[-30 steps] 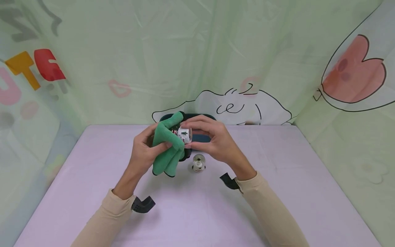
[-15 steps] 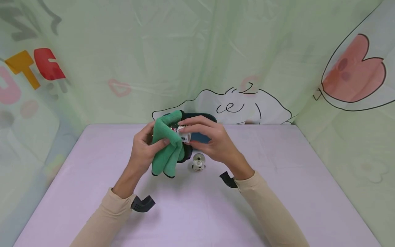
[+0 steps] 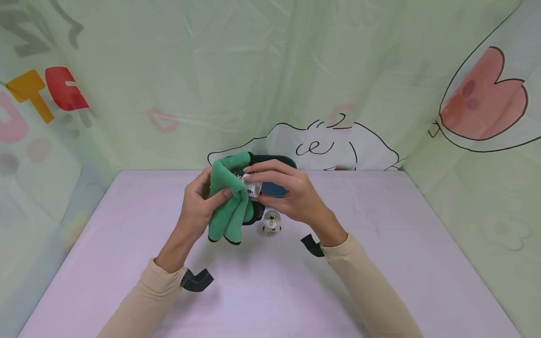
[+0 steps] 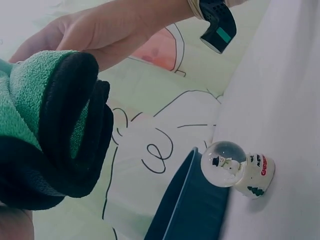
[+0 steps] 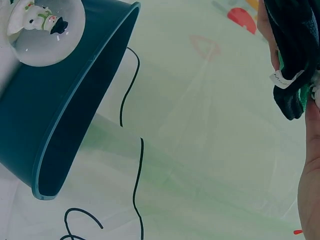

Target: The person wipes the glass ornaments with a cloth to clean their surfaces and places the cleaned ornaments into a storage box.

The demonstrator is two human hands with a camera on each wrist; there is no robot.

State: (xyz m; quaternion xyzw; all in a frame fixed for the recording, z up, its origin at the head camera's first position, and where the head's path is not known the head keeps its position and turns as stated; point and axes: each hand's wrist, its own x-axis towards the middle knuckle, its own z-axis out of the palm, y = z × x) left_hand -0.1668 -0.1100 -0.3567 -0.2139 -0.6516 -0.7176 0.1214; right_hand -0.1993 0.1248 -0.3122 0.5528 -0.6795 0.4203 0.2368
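Observation:
My left hand (image 3: pixel 196 202) holds a green cloth (image 3: pixel 226 211) with dark edging, thumb on its front. The cloth wraps round a second snow globe (image 3: pixel 254 188), whose white printed base sticks out to the right; its glass part is hidden. My right hand (image 3: pixel 297 190) pinches that base between thumb and fingers. Just below the hands, another snow globe (image 3: pixel 272 224) stands upright on the table. The left wrist view shows that standing globe (image 4: pixel 237 167) more closely, with a snowman inside and a red-and-green printed base.
Behind the hands stands a dark blue bin (image 3: pixel 274 189), partly covered by them; the right wrist view shows the open mouth of this bin (image 5: pixel 30 110). A pale lilac cloth covers the table (image 3: pixel 359 211). Printed green curtains (image 3: pixel 190 84) hang around the back and sides.
The white base has turned in my right fingers, which have shifted a little to the left over it. The left hand and cloth have hardly moved. The standing snow globe stays put.

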